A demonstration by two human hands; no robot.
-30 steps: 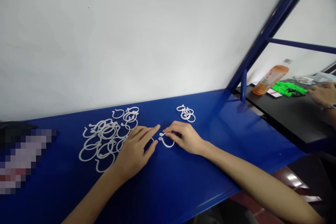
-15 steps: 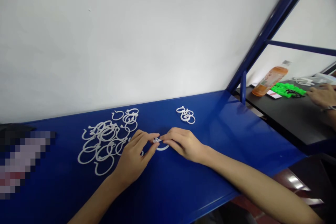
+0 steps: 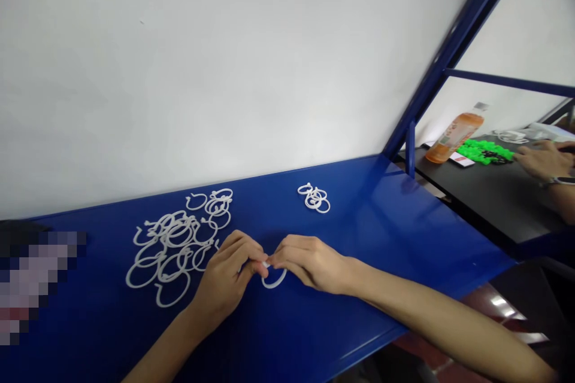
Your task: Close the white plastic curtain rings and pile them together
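Both hands pinch one thin white plastic ring (image 3: 274,280) between them: left hand (image 3: 229,278), right hand (image 3: 309,263). The ring hangs just below their fingertips, over the blue bench (image 3: 404,233).

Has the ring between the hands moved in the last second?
Yes. The white ring, held by the left hand and right hand, has come toward the person, farther from the small ring cluster.
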